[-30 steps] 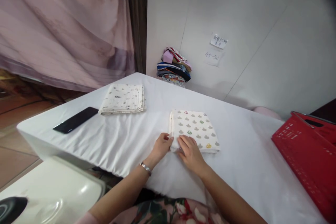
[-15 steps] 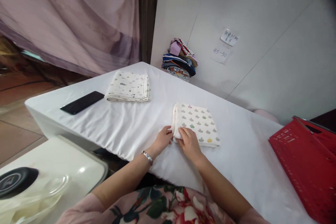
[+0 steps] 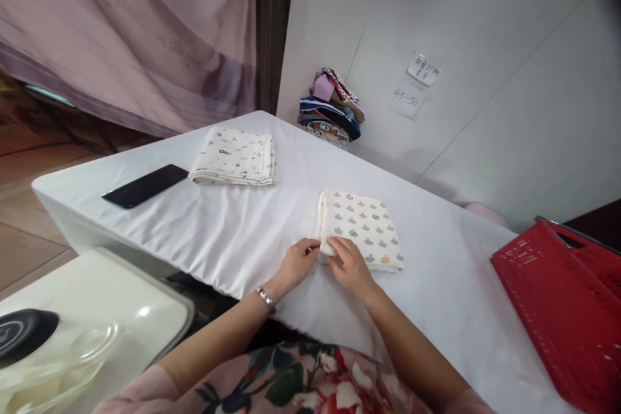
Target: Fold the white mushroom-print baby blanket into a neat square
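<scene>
A folded white cloth (image 3: 366, 226) printed with grey, green, red and yellow shapes lies flat on the table in front of me. My left hand (image 3: 298, 264) pinches the cloth's near left corner between thumb and fingers. Close beside it, my right hand (image 3: 350, 266) grips the near edge, its fingers curled over the top layer and the thumb underneath. Part of that edge is hidden by my fingers. Farther left rests a second folded white cloth (image 3: 235, 158) with small dark prints, touched by neither hand.
A black phone (image 3: 145, 185) lies at the table's left. On the right stands a red basket (image 3: 557, 297). Behind the table rises a stack of folded clothes (image 3: 332, 107) against the wall. A white stool-like surface (image 3: 121, 291) holds a round black object (image 3: 26, 335) at lower left.
The camera view has shifted, so the table things sit higher in the picture. My left fingers, slightly apart from the corner half a second ago, now close on it. The right hand keeps its grip.
</scene>
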Demonstrator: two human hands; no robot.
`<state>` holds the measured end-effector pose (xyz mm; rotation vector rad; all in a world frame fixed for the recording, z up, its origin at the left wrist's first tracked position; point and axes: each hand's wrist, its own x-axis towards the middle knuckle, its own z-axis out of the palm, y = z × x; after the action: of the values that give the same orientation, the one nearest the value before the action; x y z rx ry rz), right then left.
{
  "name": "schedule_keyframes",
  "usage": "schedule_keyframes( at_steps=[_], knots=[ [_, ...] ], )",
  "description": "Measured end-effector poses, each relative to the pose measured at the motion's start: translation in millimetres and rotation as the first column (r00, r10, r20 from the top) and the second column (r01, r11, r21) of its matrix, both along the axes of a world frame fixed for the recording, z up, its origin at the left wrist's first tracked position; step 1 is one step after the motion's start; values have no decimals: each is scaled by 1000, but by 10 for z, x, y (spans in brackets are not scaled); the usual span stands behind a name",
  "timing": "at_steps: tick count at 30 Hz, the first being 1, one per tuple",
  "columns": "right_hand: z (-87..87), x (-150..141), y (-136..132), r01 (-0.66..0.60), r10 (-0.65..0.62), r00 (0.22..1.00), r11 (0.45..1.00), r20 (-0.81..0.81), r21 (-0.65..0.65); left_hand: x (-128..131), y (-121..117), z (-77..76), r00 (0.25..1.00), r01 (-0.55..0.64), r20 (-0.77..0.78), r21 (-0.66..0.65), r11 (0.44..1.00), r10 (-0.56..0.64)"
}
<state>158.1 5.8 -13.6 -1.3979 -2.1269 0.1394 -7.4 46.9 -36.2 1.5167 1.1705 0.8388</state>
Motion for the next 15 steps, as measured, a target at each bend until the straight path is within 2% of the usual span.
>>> schedule_keyframes(
  at_steps=[4,10,15],
  knots=[
    [105,55,49,-25,21,998,998,-62,-52,4,-29,6,1000,23,17,23,999,-23],
    [321,32,199,-135,157,975,981,159,-139,17,-56,10,997,81,-14,96,992,-80],
    [382,66,291,-147,192,939,974,287,-171,25,-41,3,997,74,19,16,997,-74]
  ],
)
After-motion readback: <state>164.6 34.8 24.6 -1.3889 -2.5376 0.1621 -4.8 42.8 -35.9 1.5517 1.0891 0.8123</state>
